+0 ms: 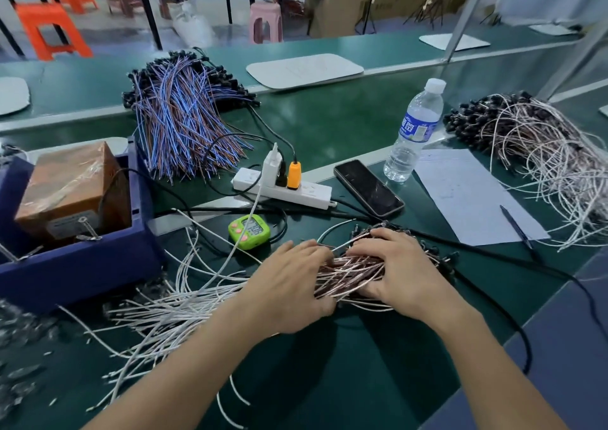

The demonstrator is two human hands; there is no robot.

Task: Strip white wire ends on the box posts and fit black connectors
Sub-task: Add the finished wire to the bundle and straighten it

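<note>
Just in front of the green timer (250, 230), left hand (289, 286) and right hand (403, 273) both clasp one bundle of white wires (348, 271); black connectors (441, 258) seem clustered at its end farthest from the timer.

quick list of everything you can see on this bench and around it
wire bundle: one, white and brownish, black-tipped, front centre
loose wires: many, white, front left
box: one, dark blue, left, brown block inside
blue-orange wires: one bundle, back left
wire pile: one, white, black-tipped, far right
power strip: one, white, centre
timer: one, green, before the strip
phone: one, black, right of the strip
water bottle: one, clear, blue label, behind the phone
paper: one, white, right, pen on it
stools: several, orange and pink, floor beyond
left hand: one, holds the bundle
right hand: one, holds the bundle
</note>
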